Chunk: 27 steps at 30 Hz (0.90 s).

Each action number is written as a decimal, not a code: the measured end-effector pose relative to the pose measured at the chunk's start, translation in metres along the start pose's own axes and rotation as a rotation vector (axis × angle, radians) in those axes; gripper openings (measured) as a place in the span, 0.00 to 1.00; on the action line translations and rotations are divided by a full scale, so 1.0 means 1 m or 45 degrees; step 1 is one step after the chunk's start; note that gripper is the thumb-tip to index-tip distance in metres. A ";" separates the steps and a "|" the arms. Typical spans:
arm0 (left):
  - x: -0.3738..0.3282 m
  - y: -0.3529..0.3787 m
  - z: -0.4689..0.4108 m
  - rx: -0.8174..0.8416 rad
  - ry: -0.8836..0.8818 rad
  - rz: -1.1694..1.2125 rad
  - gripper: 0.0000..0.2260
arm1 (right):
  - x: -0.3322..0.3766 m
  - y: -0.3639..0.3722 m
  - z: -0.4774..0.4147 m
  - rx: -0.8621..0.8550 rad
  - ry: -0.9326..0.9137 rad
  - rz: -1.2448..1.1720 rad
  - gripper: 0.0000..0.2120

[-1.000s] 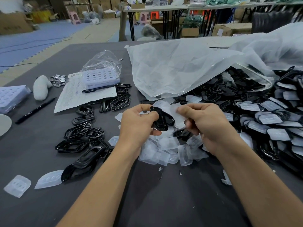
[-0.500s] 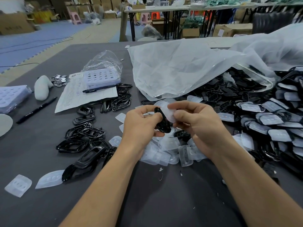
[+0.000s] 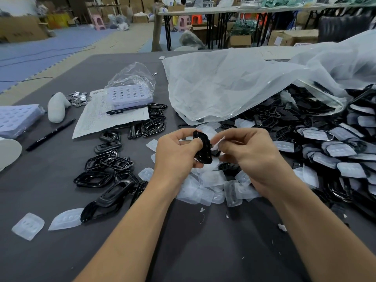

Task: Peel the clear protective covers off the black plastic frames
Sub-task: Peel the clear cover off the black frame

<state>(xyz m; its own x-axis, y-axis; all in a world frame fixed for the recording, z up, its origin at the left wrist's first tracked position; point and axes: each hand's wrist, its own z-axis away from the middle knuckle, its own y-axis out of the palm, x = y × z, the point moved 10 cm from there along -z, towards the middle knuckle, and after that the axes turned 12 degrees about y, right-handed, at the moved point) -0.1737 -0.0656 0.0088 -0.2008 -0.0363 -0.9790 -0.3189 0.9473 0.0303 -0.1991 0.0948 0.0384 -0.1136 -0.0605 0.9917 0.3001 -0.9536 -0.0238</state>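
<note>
my left hand [image 3: 175,153] grips a black plastic frame [image 3: 203,148] above the middle of the grey table [image 3: 203,245]. my thumb lies across its face and my fingers curl behind it. the frame stands nearly upright, edge toward me. half a second ago it was tilted more, with its clear cover laid flat over its face.

my right hand [image 3: 250,153] pinches that clear cover [image 3: 218,143] between thumb and forefinger, the other fingers loosely curled. the cover now stands off the frame's right side and shows as a thin pale strip. i cannot tell whether its lower end still touches the frame. half a second ago my right fingers pressed it against the frame, so the two have come apart. both hands sit in much the same spot as before.

under my hands lies the heap of peeled covers [image 3: 209,186], unchanged. to the left are the bare black frames [image 3: 109,174], and two loose covers lie nearer the table's left edge. to the right is the big pile of frames with covers on [image 3: 335,151], spilling from a translucent plastic bag [image 3: 234,84]. further left lie a sheet of paper [image 3: 97,121] with a pen [image 3: 124,110] on it, a holed purple tray [image 3: 128,96] and a black marker [image 3: 50,134], all where they were.
</note>
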 end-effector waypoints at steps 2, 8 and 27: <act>0.000 -0.001 0.000 -0.010 0.005 -0.015 0.08 | -0.002 -0.002 0.000 -0.052 0.032 0.089 0.12; 0.004 0.001 0.000 0.020 -0.003 -0.051 0.08 | 0.017 -0.024 0.010 -0.352 -0.169 0.423 0.13; 0.000 0.020 0.009 0.182 -0.032 0.003 0.11 | 0.033 -0.011 0.025 -0.410 -0.411 0.589 0.23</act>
<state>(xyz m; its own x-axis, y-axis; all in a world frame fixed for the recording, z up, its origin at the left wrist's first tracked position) -0.1721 -0.0442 0.0073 -0.1779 -0.0277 -0.9837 -0.1830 0.9831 0.0054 -0.1819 0.1105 0.0744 0.2648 -0.4422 0.8569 -0.0553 -0.8942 -0.4443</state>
